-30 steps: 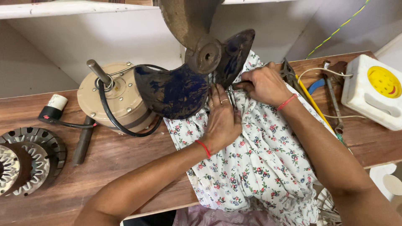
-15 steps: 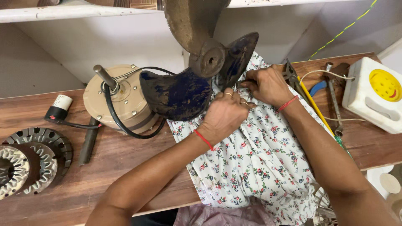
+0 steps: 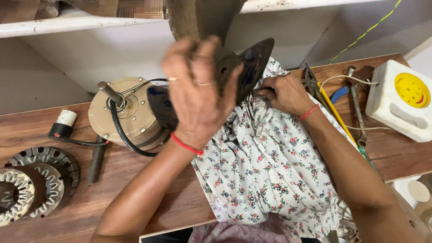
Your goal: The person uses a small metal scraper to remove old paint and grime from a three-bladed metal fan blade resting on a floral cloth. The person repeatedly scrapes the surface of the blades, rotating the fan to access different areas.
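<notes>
A dark blue fan blade set (image 3: 254, 63) with a round hub stands over a floral cloth (image 3: 265, 175) spread on the wooden table (image 3: 135, 198). My left hand (image 3: 195, 96) is raised in front of the hub and left blade. It is blurred, its fingers are spread, and nothing shows in it. My right hand (image 3: 285, 94) lies at the blade's right side, fingers closed into a bunch of the cloth. Each wrist wears a red thread. The left blade is mostly hidden behind my left hand.
A beige fan motor (image 3: 128, 119) with a shaft and black cable sits left of the blades. Metal stator rings (image 3: 31, 184) lie at far left and a small capacitor (image 3: 63, 126) behind them. Pliers and a yellow-handled screwdriver (image 3: 335, 112) lie right, by a white box (image 3: 402, 101).
My left hand has left the cloth and lifted up in front of the fan hub. My right hand has stayed at the cloth by the blade.
</notes>
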